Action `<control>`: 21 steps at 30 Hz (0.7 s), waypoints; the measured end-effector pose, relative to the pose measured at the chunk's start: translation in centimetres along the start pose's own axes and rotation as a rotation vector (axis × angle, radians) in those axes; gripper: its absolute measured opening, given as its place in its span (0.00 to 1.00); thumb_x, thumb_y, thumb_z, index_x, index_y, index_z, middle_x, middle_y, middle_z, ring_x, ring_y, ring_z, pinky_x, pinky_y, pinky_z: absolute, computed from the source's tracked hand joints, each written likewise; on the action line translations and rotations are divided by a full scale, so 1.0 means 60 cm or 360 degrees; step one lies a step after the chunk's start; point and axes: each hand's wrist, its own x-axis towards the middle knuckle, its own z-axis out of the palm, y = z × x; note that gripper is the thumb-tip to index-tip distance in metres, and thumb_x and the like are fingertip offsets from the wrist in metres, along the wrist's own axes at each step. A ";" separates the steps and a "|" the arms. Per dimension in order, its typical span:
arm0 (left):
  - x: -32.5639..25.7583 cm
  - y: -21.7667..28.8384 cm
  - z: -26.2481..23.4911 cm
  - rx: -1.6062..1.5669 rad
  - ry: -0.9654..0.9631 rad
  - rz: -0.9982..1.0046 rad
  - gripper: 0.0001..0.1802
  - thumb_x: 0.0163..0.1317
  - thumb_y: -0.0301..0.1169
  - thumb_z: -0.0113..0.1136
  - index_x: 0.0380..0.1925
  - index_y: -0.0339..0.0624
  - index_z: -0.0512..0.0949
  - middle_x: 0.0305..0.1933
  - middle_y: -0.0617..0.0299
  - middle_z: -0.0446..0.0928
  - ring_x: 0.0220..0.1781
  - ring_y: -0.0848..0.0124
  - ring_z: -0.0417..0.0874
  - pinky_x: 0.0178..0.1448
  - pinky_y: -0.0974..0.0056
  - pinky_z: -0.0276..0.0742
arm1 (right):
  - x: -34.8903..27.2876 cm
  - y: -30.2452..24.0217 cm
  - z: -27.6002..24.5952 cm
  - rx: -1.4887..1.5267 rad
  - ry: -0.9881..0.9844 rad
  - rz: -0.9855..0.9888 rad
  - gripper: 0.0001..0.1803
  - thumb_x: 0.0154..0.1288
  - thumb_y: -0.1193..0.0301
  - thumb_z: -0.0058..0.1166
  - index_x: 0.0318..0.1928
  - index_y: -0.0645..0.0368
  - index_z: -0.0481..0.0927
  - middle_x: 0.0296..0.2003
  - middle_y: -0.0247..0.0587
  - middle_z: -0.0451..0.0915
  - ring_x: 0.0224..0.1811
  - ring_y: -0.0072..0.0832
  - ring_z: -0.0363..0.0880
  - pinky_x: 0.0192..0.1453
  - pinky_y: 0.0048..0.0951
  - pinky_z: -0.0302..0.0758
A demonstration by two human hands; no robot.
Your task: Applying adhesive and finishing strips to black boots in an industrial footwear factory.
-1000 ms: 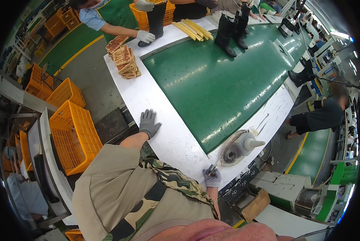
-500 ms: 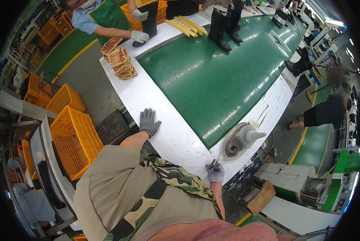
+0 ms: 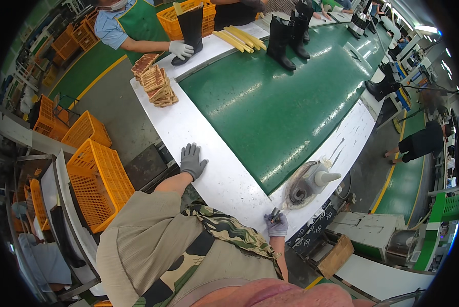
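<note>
Grey gloves: the left hand (image 3: 191, 161) lies flat on the white table (image 3: 225, 176), fingers spread, nothing visibly held. The right hand (image 3: 277, 226) has its grip closed around a small dark object (image 3: 275, 214) by the table's edge; loosened fingers could drop it.

2 grey gloves (image 3: 191, 162), loose khaki textured shirt (image 3: 150, 225), camouflage cloth (image 3: 232, 230), probably an apron.

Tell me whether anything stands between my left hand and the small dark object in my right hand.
Nothing visible does: only white tabletop lies between the left hand and the small dark object, which the right hand holds.
</note>
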 end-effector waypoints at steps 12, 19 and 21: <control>-0.007 -0.002 0.003 0.0030 -0.0027 -0.0009 0.41 0.65 0.54 0.49 0.69 0.37 0.60 0.76 0.45 0.54 0.78 0.49 0.48 0.80 0.46 0.37 | 0.001 0.003 -0.003 0.0003 0.0109 0.0029 0.14 0.62 0.62 0.53 0.43 0.56 0.81 0.33 0.43 0.83 0.35 0.41 0.80 0.54 0.56 0.73; 0.001 -0.006 0.009 0.0014 0.0035 0.0013 0.40 0.64 0.53 0.51 0.68 0.36 0.61 0.75 0.45 0.55 0.78 0.49 0.49 0.79 0.45 0.39 | 0.003 -0.001 0.005 0.0017 0.0036 0.0046 0.14 0.63 0.62 0.54 0.44 0.56 0.81 0.34 0.42 0.84 0.37 0.40 0.81 0.56 0.53 0.74; 0.003 -0.006 0.009 0.0022 0.0037 0.0014 0.40 0.64 0.53 0.50 0.68 0.37 0.61 0.75 0.45 0.55 0.78 0.49 0.49 0.79 0.45 0.39 | 0.000 -0.002 0.008 0.0005 0.0097 0.0025 0.14 0.63 0.62 0.54 0.45 0.56 0.81 0.34 0.42 0.84 0.37 0.39 0.82 0.56 0.53 0.74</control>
